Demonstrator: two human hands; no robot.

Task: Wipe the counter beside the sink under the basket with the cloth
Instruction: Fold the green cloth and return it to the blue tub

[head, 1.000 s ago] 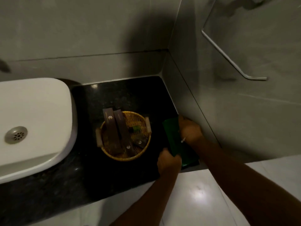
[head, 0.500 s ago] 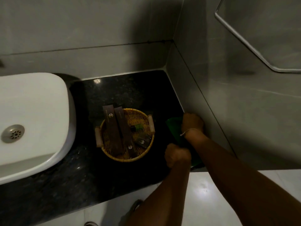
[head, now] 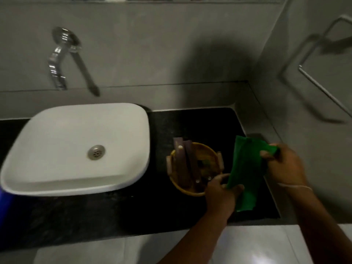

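Observation:
A green cloth hangs stretched between both hands above the black counter, just right of the basket. My left hand grips its lower left corner, in front of the basket's near rim. My right hand grips its upper right edge near the side wall. The round woven basket stands on the counter right of the white sink and holds brown boxes and small items. The counter beneath the basket is hidden.
A chrome tap juts from the back wall above the sink. A metal towel rail is fixed to the right wall, which closes off the counter. A blue object shows at the left edge. Pale floor lies below the counter's front edge.
Both hands have lifted the cloth off the counter and spread it between them. The view has tilted up and left, showing the whole sink and the tap.

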